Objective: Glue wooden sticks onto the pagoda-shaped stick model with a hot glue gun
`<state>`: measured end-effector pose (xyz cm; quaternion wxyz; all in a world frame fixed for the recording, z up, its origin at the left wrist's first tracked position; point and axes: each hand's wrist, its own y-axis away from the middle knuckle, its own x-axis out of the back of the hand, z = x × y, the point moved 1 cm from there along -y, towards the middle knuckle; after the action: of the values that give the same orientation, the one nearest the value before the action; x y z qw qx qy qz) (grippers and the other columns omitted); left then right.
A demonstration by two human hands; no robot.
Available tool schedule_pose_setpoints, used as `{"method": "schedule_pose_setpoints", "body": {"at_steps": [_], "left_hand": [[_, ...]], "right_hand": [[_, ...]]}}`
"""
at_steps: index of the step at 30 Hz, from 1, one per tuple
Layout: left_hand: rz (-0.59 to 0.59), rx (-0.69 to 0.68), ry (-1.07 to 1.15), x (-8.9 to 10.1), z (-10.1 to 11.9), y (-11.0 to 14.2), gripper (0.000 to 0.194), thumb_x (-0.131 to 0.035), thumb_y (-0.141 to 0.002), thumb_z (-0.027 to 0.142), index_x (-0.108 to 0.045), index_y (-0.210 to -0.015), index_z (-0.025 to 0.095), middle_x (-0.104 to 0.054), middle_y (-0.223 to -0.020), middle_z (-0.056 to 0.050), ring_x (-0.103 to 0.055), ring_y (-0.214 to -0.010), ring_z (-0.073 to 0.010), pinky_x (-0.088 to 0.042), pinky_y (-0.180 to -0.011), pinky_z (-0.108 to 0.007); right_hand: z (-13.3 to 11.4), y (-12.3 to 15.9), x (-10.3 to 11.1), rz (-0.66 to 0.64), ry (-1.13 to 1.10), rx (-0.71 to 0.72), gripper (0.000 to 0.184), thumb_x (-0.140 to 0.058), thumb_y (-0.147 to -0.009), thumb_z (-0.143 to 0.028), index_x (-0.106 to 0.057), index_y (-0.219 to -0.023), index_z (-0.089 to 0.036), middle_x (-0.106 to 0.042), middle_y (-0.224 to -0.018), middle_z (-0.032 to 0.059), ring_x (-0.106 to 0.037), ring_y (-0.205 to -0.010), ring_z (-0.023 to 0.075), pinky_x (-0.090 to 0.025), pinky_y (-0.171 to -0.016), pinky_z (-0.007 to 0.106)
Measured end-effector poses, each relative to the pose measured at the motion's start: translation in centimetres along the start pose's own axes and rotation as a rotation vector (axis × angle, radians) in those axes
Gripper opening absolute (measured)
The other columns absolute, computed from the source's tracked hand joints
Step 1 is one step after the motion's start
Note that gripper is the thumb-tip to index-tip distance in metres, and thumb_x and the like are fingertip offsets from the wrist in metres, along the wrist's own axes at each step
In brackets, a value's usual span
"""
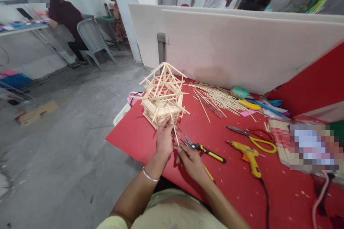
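A thin wooden stick (pixel 175 134) runs between my two hands, in front of a small house-shaped frame of wooden sticks (pixel 161 96) on the red table. My left hand (pixel 165 136) pinches the stick near its upper part, close to the frame's front side. The lower end is between the fingertips of my right hand (pixel 189 159). Just beyond my right hand lie yellow and black cutting pliers (pixel 206 151), jaws apart, partly behind the hand. Whether the stick touches the frame I cannot tell.
On the red table (pixel 223 196) lie a yellow glue gun (pixel 248 155) with a black cord, scissors (pixel 252 137), a pile of loose sticks (pixel 217 96) and a yellow cutter (pixel 249 105). White boards (pixel 228 46) stand behind. A person (pixel 67 18) sits at far left.
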<state>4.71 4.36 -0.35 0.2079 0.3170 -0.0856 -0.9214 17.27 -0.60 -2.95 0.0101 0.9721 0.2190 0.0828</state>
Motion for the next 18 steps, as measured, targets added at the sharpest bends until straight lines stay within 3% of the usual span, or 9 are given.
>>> {"method": "schedule_pose_setpoints", "body": {"at_steps": [9,18], "left_hand": [[0.0,0.004,-0.013,-0.08,0.1,0.05,0.049,-0.081,-0.074,0.038,-0.066,-0.118,0.02,-0.059,-0.061,0.007,-0.047,-0.038,-0.0041,-0.033,-0.037,-0.014],[-0.015,-0.012,-0.018,-0.08,0.13,0.09,0.047,-0.08,-0.077,0.038,-0.066,-0.118,0.019,-0.06,-0.062,0.006,-0.046,-0.037,-0.0039,-0.033,-0.036,-0.014]], "right_hand": [[0.03,-0.06,0.05,0.004,0.009,-0.008,0.04,-0.044,-0.102,-0.054,-0.065,-0.092,-0.021,-0.063,-0.061,-0.0027,-0.055,-0.055,0.0129,-0.043,-0.059,0.026],[0.03,0.03,0.05,-0.002,0.009,-0.01,0.041,-0.043,-0.103,-0.053,-0.067,-0.106,-0.02,-0.063,-0.063,-0.0028,-0.056,-0.058,0.0129,-0.043,-0.06,0.025]]}}
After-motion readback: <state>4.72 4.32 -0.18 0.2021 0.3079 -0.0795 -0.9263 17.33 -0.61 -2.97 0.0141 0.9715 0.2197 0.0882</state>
